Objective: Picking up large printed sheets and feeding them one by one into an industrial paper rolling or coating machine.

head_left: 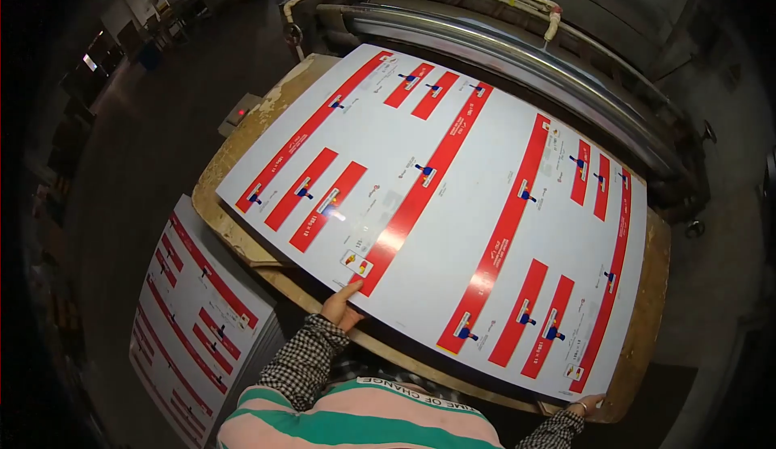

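On the worn tabletop (242, 138), both hands, left hand (341, 307) and right hand (588, 406), apparently pinched the glossy printed sheet (453, 206) with closed fingers; uneven pulling could crease it.

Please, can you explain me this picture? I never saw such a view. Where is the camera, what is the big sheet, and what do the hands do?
The camera sits on a person's head and looks down, so straight edges appear bent. A large white printed sheet with red bars lies on a worn wooden board. The left hand grips the sheet's near edge; the right hand holds its near right corner. Behind the board runs a shiny metal roller of a machine. On the lower left is a stack of similar sheets.
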Available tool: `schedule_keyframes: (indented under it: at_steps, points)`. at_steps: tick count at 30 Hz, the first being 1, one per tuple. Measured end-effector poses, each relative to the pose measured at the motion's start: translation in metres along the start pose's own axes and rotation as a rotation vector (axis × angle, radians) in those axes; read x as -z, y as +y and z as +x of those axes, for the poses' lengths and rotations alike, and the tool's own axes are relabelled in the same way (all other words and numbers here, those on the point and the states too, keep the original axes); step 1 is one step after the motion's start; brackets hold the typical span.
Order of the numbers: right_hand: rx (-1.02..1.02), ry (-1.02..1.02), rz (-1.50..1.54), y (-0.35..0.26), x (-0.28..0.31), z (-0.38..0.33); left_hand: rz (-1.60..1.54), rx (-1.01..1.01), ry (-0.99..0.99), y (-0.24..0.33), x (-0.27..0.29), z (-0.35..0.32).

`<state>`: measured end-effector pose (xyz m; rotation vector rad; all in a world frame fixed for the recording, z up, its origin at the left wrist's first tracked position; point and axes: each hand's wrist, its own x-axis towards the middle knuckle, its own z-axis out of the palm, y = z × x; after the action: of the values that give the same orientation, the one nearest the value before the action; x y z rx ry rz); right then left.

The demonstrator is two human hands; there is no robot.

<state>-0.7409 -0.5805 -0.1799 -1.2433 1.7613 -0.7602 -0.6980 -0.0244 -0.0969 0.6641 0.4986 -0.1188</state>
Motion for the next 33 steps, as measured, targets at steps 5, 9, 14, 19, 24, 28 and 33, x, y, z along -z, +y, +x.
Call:
schedule_keyframes:
  at_steps: [5,9,14,19,24,28,33]
  points:
    - [-0.091,-0.031,-0.115,0.035,-0.005,0.015,-0.005,0.042,-0.016,0.006,0.026,0.011]
    - [-0.112,-0.045,-0.144,0.034,0.01,-0.011,0.015,0.051,0.005,0.01,0.031,0.009]
    - [-0.16,-0.137,-0.033,0.053,0.022,0.039,0.012,-0.003,-0.021,-0.005,0.027,0.025]
    - [-0.005,-0.032,0.005,0.057,-0.016,0.031,0.079,-0.062,-0.066,-0.002,0.027,0.019]
    - [0.035,-0.077,0.087,0.026,0.034,-0.011,0.123,-0.102,-0.005,-0.004,0.027,0.015]
    - [-0.067,-0.011,0.088,0.026,0.035,0.004,0.04,-0.144,-0.085,-0.018,0.028,0.018]
    - [-0.047,-0.148,0.107,0.009,0.041,-0.053,0.107,-0.158,0.058,0.005,0.035,0.009]
